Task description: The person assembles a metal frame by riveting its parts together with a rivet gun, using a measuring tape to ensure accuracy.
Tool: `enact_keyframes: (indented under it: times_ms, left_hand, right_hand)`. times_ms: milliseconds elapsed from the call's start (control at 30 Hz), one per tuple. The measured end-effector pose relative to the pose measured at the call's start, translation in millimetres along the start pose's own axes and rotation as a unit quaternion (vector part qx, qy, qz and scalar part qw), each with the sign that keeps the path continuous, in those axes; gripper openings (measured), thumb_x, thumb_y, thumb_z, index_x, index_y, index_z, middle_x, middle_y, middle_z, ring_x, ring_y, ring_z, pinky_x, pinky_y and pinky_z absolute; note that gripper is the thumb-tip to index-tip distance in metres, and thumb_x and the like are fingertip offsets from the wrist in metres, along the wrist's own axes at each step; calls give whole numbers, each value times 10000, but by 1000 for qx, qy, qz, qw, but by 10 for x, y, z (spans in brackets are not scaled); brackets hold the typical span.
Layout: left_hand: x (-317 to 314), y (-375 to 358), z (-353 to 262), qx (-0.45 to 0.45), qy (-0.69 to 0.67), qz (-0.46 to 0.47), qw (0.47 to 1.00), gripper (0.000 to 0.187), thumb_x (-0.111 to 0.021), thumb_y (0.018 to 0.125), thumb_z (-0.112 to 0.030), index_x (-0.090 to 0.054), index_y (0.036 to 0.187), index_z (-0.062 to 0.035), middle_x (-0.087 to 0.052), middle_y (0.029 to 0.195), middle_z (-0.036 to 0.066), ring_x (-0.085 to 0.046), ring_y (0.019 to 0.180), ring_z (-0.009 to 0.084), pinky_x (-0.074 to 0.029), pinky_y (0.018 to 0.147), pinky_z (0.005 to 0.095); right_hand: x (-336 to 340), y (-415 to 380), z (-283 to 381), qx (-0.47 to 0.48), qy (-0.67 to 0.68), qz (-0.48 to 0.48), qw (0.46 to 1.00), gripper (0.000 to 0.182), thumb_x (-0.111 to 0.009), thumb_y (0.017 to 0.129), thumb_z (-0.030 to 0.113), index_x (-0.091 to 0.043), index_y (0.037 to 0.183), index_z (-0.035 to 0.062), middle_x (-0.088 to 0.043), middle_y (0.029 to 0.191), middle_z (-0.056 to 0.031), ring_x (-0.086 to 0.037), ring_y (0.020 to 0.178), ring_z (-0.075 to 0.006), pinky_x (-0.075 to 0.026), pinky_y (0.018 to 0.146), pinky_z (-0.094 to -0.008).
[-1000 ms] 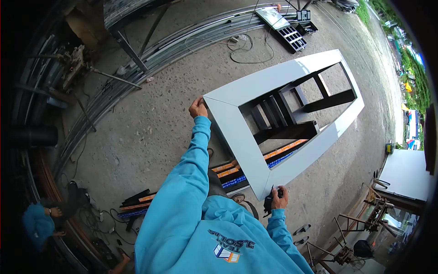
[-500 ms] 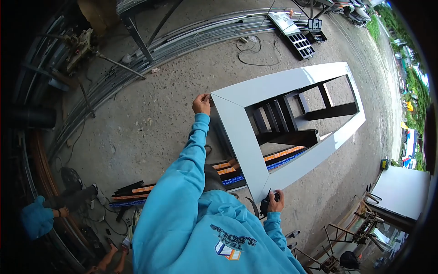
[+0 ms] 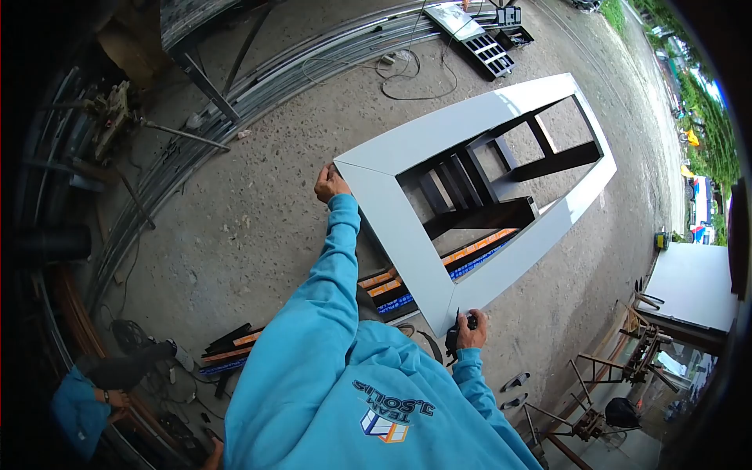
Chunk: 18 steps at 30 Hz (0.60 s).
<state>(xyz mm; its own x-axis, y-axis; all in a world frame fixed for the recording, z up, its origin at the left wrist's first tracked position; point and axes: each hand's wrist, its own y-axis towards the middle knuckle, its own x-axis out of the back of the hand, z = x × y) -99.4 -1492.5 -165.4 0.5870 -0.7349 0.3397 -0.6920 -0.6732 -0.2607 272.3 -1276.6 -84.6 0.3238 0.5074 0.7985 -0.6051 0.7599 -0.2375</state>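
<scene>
A large white frame with a dark inner structure stretches away in front of me. At its far left corner, my left hand is closed with the fingers at the edge; whether they also pinch a thin piece there is hidden. My right hand grips a compact black tool, by its look a tape measure, against the near corner. The fingers partly cover this tool. No blade can be made out along the edge between my hands.
Black bars with orange and blue labels lie beneath the frame. Long metal bars and a black organizer case lie on the floor at the back. Another person's blue sleeve shows at lower left. Slippers lie at right.
The view has shifted, so the frame and both hands appear slightly further left. My left hand stays at the far corner and my right hand stays with the black tool at the near corner.
</scene>
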Motion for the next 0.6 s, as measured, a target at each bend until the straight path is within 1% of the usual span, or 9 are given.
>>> enact_keyframes:
  times_ms: [33, 100, 133, 200, 233, 300, 433, 567, 600]
  left_hand:
    - [-13, -3, -2, -1, 0, 2, 1000, 153, -531, 828, -141, -658, 833, -55, -640, 817, 119, -613, 700, 233, -517, 579, 323]
    - [-38, -9, -5, 53, -65, 7, 996, 148, -513, 827, -97, -654, 834, -52, -636, 832, 125, -613, 709, 238, -520, 586, 324]
    - [-65, -12, 26, 53, -65, 9, 996, 148, -513, 827, -97, -654, 834, -52, -636, 832, 125, -613, 709, 238, -520, 586, 324]
    - [-133, -4, 84, 17, -46, -47, 998, 158, -491, 815, -45, -648, 832, -43, -632, 840, 127, -613, 718, 240, -522, 591, 322]
    - [-133, -18, 48, 17, -48, -44, 998, 158, -491, 815, -45, -648, 832, -43, -632, 840, 127, -613, 718, 240, -522, 591, 322]
    - [-97, -46, -7, 45, -100, -29, 994, 173, -473, 804, -11, -643, 823, -35, -631, 833, 128, -613, 716, 240, -522, 591, 323]
    - [-98, -80, -40, 31, -80, -39, 996, 186, -461, 810, -30, -647, 816, -35, -635, 830, 123, -615, 713, 235, -520, 596, 317]
    - [-89, -44, 11, 41, -69, -24, 997, 199, -451, 811, -43, -650, 819, -38, -638, 831, 119, -617, 713, 239, -516, 607, 324]
    - [-112, -34, 62, 18, -54, -35, 998, 195, -456, 817, -59, -650, 823, -40, -638, 832, 118, -617, 712, 241, -514, 610, 330]
  right_hand:
    - [-12, -2, -17, -2, 1, -2, 1000, 336, -628, 695, 257, -551, 945, 45, -537, 932, -143, -534, 833, -276, -425, 763, -349]
    - [-46, 14, -76, -3, 6, -12, 1000, 322, -627, 692, 251, -553, 936, 53, -539, 937, -145, -530, 846, -286, -421, 771, -358]
    - [-48, 14, -88, -4, 6, -14, 1000, 322, -627, 692, 251, -553, 936, 53, -539, 937, -145, -530, 846, -286, -421, 771, -358]
    - [-59, 8, -93, 10, 4, -32, 999, 312, -625, 696, 256, -556, 920, 49, -545, 873, -116, -533, 776, -233, -429, 723, -326]
    - [-55, 13, -90, 10, 5, -35, 999, 312, -625, 696, 256, -556, 920, 49, -545, 873, -116, -533, 776, -233, -429, 723, -326]
    - [-56, 8, -88, 22, -12, -35, 999, 313, -626, 694, 259, -556, 918, 52, -546, 876, -116, -537, 781, -235, -434, 723, -328]
    - [-87, 8, -121, 5, -6, -39, 999, 316, -626, 694, 264, -556, 922, 57, -548, 881, -116, -543, 797, -243, -436, 729, -330]
    - [-85, 0, -89, -7, -11, -36, 999, 313, -628, 694, 258, -557, 929, 64, -549, 899, -118, -546, 813, -250, -437, 743, -333]
    - [-88, -2, -72, -16, -16, -36, 999, 312, -629, 695, 255, -558, 931, 65, -549, 905, -119, -546, 816, -253, -438, 746, -333]
